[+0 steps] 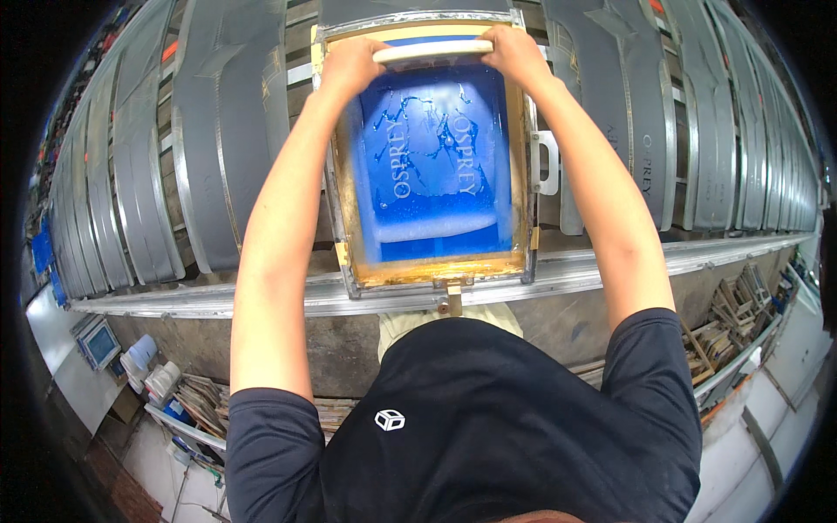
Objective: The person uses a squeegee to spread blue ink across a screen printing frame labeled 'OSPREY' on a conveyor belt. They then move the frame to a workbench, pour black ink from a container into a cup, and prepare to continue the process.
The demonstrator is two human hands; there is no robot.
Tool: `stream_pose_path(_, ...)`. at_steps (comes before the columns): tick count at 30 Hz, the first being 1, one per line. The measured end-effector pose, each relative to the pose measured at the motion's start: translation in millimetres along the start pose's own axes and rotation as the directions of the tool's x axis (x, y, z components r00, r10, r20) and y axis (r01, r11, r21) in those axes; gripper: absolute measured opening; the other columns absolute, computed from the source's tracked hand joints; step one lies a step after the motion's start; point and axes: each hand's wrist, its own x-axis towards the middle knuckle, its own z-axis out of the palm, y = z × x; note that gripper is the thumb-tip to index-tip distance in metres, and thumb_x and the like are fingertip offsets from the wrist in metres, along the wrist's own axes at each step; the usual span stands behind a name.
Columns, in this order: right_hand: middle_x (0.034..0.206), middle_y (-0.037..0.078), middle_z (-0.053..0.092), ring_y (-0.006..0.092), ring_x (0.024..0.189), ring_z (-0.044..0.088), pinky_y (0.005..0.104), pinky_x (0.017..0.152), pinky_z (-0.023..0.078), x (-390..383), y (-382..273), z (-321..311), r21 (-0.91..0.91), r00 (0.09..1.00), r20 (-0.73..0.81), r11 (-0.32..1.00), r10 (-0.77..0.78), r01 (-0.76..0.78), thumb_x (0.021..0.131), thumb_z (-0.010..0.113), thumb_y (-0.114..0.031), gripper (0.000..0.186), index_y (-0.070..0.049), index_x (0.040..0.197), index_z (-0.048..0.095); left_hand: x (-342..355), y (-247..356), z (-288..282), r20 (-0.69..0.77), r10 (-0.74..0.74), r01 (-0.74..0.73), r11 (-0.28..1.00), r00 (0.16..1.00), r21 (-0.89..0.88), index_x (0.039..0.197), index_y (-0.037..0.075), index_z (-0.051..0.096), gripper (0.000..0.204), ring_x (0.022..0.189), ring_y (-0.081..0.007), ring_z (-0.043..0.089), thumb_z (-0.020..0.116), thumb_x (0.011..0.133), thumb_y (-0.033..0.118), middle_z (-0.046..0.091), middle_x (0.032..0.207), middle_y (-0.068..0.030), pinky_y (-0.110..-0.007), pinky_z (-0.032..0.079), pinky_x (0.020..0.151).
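Spanning the far end of a rectangular frame (343,209), a cream bar (433,50) lies crosswise over a blue screen (432,187), just inside the frame's far edge. The left hand (350,66) is closed around the bar's left end; the right hand (516,59) is closed around its right end, fingers curled on both. Contact between the bar's lower edge and the screen is hidden by the view angle and cannot be told. The screen carries two lines of pale lettering, irregular dark-blue wet patches between and above them, and a lighter band (436,228) near its lower end. Yellow-brown staining marks the inner lower border of the frame.

A metal bracket (451,299) is located at the middle of the frame's near edge, above a long metal rail (218,301). A white handle (547,163) stands beside the frame's right side. Grey panels (234,131) are arranged in rows to the left and right of the frame.

Behind the rail, wooden frames (741,301) are stacked at lower right, and a small screened device (98,343) is positioned at lower left.
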Motion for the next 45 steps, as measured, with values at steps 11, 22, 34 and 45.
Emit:
stream_pose_path(11, 0.103, 0.015, 0.07, 0.0349, 0.1, 0.066, 0.0451, 0.088, 0.054, -77, -27, 11, 0.083, 0.994, 0.028, 0.991, 0.103, -0.105, 0.075, 0.077, -0.013, 0.027, -0.013, 0.102, 0.076, -55, 20, 21, 0.048, 0.021, -0.021, 1.0, 0.999, -0.001, 0.112, 0.031, 0.076, 0.035, 0.093, -0.0316, 0.071, 0.068, 0.082, 0.015, 0.074, 0.101, -0.0117, -0.043, 0.057, 0.085)
stream_pose_path(22, 0.115, 0.012, 0.064, 0.0308, 0.11, 0.06, 0.0411, 0.095, 0.05, -319, -140, 2, 0.316, 0.99, 0.065, 0.939, 0.123, -0.137, 0.071, 0.077, -0.003, 0.043, -0.006, 0.114, 0.067, -316, 72, 89, -0.093, 0.124, -0.13, 0.989, 0.988, -0.066, 0.11, 0.016, 0.074, 0.045, 0.111, -0.0236, 0.067, 0.065, 0.072, -0.006, 0.073, 0.116, -0.0028, -0.041, 0.05, 0.096)
stream_pose_path(34, 0.104, 0.018, 0.072, 0.0339, 0.1, 0.068, 0.0417, 0.09, 0.05, -194, 10, 31, 0.597, 0.762, -0.109, 0.655, 0.639, -0.464, 0.092, 0.065, -0.029, 0.03, -0.013, 0.117, 0.07, -338, 76, 99, -0.122, 0.107, -0.122, 0.985, 0.987, -0.123, 0.114, 0.014, 0.072, 0.045, 0.121, -0.0257, 0.061, 0.069, 0.071, 0.0, 0.07, 0.124, -0.003, -0.042, 0.045, 0.101)
stream_pose_path(45, 0.097, 0.014, 0.074, 0.0297, 0.093, 0.071, 0.0395, 0.084, 0.052, -139, -124, 42, 0.536, 0.741, -0.381, 0.785, 0.553, -0.311, 0.094, 0.064, -0.026, 0.022, -0.011, 0.107, 0.073, -393, -7, 57, -0.174, 0.056, -0.087, 0.981, 0.983, -0.173, 0.124, 0.015, 0.067, 0.057, 0.128, -0.0255, 0.056, 0.069, 0.069, -0.001, 0.064, 0.134, -0.0025, -0.042, 0.043, 0.108)
